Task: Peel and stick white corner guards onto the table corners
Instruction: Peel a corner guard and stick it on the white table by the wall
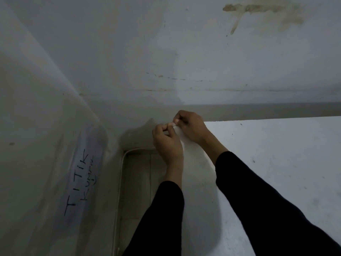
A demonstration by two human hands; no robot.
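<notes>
Nearest you, your black sleeves (267, 200) run out to the far left corner of the white table (276, 163), where both hands meet. Your left hand (167, 143) hangs just off the table's left edge and your right hand (191, 126) comes over the corner from the table side. Both have curled fingers, the tips pinched on a small white piece right at that corner, which I take to be the corner guard (174, 124). Whether its backing is off is too small to tell. You look to be peeling or seating it. Next, line it squarely over the corner and press it down firmly on both faces.
</notes>
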